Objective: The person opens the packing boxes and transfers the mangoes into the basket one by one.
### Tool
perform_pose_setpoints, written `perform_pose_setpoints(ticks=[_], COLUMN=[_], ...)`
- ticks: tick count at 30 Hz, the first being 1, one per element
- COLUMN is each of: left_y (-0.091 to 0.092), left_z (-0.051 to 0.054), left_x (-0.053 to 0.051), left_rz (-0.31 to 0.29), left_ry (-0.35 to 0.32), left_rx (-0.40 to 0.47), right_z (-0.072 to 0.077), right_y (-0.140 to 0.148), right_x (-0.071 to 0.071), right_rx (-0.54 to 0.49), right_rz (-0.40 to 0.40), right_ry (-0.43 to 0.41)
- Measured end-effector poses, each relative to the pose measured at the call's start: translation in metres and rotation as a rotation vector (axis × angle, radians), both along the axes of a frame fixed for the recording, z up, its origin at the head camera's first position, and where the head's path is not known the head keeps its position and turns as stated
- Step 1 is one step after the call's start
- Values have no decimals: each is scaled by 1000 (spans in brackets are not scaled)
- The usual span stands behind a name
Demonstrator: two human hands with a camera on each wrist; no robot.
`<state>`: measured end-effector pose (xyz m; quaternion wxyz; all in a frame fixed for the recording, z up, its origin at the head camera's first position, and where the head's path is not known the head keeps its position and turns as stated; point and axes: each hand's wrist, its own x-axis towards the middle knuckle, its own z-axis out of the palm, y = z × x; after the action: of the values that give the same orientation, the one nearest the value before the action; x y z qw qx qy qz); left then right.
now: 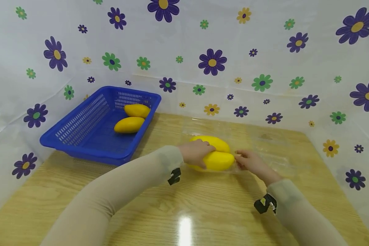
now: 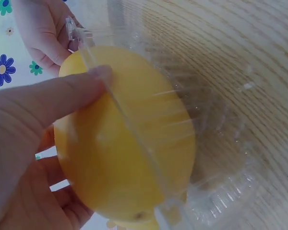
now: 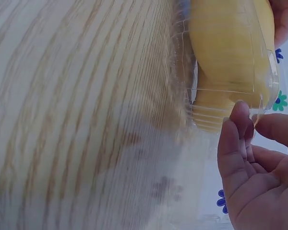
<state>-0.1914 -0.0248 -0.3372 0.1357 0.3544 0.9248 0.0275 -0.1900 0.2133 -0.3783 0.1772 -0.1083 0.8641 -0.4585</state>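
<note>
Two yellow mangoes lie side by side in a clear plastic container on the table, the rear mango (image 1: pixel 213 141) behind the front mango (image 1: pixel 219 161). My left hand (image 1: pixel 196 152) grips the front mango, its thumb (image 2: pixel 62 96) across the near side and its fingers curled behind. The container's rim (image 2: pixel 146 151) runs in front of that mango in the left wrist view. At the right end my right hand (image 1: pixel 252 164) pinches the container's edge between thumb and fingertips (image 3: pixel 240 112). The container wall (image 3: pixel 221 91) shows there, with yellow fruit behind it.
A blue plastic basket (image 1: pixel 92 157) stands at the back left with two more mangoes (image 1: pixel 130 125) inside. More clear plastic (image 1: pixel 270 150) lies on the wooden table (image 1: pixel 160 212) at the right. A flowered white sheet (image 1: pixel 184 44) hangs behind and along the sides.
</note>
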Motion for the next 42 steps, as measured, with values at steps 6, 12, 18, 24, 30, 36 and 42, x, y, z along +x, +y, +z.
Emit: perform_pose_setpoints(ticks=[6, 12, 18, 24, 30, 36, 42], left_y=[-4, -4, -2, -5, -9, -10, -10], left_z=[0, 2, 11, 10, 8, 10, 11], left_x=[1, 3, 4, 5, 9, 9, 10], left_rz=[-7, -18, -46, -33, -37, -52, -31], left_ry=[28, 58, 127, 123, 141, 175, 149], left_rx=[10, 3, -6, -22, -52, -66, -62], right_z=[-3, -5, -3, -3, -4, -6, -8], right_y=[0, 4, 8, 7, 4, 3, 4], right_x=[-2, -1, -1, 1, 2, 0, 0], right_rx=[-66, -100, -113, -106, -123, -136, -174], right_rz=[-32, -52, -83, -85, -75, -86, -103], right_ry=[-39, -71, -75, -92, -94, -82, -105])
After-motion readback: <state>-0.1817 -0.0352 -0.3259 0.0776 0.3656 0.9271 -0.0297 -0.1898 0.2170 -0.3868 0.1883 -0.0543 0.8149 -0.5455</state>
